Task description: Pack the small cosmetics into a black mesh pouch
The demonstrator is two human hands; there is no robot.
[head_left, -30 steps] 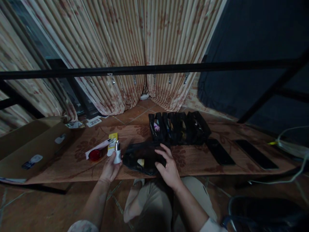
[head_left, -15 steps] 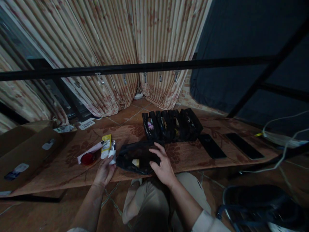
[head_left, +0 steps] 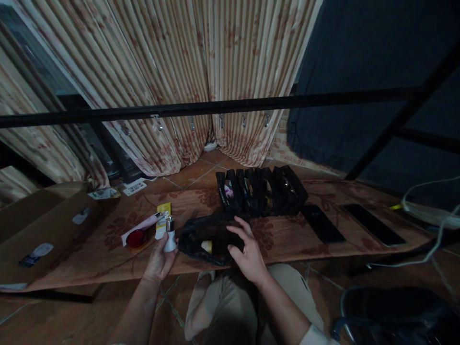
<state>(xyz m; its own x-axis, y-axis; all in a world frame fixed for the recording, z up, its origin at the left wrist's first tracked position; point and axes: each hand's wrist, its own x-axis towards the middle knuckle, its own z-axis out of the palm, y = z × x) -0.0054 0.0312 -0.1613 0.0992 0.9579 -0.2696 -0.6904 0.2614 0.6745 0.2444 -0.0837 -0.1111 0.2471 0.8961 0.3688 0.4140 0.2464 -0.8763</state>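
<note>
White bottle with a silver top (head_left: 170, 239), roughly upright and clasped in the left hand (head_left: 160, 258) beside a dark mesh pouch (head_left: 194, 231), is probably best held lightly, with the right hand (head_left: 250, 256), thumb and fingers spread apart at the pouch's right side, steadying it.
</note>
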